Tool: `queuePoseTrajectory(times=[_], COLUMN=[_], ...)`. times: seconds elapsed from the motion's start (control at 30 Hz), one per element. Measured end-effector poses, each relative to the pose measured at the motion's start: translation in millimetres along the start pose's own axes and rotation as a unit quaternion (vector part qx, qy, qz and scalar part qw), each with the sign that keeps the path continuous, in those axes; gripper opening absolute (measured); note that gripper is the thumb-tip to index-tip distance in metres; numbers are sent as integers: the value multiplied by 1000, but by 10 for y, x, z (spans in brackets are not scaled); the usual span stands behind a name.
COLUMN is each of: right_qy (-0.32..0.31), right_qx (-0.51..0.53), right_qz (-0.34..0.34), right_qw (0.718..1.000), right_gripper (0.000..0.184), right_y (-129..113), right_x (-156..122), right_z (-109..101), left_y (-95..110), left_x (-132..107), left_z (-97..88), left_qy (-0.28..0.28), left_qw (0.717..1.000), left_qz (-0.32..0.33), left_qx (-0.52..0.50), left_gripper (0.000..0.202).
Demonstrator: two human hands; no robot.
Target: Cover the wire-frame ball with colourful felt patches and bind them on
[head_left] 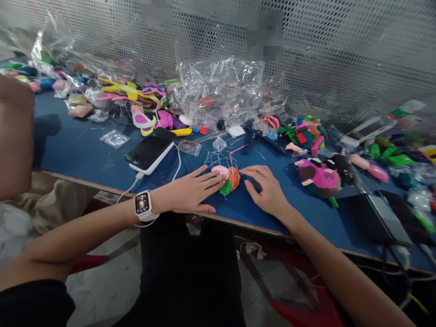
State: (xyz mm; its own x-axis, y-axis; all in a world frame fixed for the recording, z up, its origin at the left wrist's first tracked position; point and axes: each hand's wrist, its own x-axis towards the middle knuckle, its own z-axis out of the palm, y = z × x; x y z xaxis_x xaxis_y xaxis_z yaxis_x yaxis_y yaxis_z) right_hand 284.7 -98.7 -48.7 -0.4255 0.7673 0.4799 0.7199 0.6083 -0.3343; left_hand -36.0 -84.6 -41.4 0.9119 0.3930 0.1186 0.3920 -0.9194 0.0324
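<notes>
A small dome-shaped wire frame (215, 159) stands on the blue table close to its front edge. Pink clay (221, 171), orange clay (234, 178) and green clay (225, 187) cover its near side in patches. My left hand (190, 193), with a watch (143, 204) on the wrist, reaches in from the left. Its fingers are stretched out and lie over the pink and green clay. On the other side, my right hand (267, 190) rests with fingers loosely bent and thumb apart, its index fingertip at the orange clay's edge. Nothing shows inside either hand.
Left of the frame lies a phone on a white power bank (150, 152) with a cable. A pink clay figure (318, 177) and dark devices (378, 218) are at right. Clear plastic bags (221, 86) line the perforated metal wall. Another person's arm (15, 136) is at far left.
</notes>
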Motion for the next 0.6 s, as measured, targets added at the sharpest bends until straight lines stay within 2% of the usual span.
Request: queuePoseTrajectory(times=[0.17,0.3,0.43,0.6], right_qy=[19,26,16,12], right_qx=[64,76,87,89], right_qz=[53,52,85,89], right_qw=[996,995,992,992], right_gripper=[19,21,25,25], right_y=[-173,-215,-225,-246], right_x=[110,148,164,185], right_z=[28,74,54,27], left_y=[94,107,117,241], left_x=[-142,-202,-225,-332], left_z=[-55,-17,12,-28], left_qy=[4,-9,-25,3], left_qw=[1000,999,999,998], left_qz=[-27,-33,-37,-54], left_qx=[11,3,4,26], left_gripper=[84,82,83,82])
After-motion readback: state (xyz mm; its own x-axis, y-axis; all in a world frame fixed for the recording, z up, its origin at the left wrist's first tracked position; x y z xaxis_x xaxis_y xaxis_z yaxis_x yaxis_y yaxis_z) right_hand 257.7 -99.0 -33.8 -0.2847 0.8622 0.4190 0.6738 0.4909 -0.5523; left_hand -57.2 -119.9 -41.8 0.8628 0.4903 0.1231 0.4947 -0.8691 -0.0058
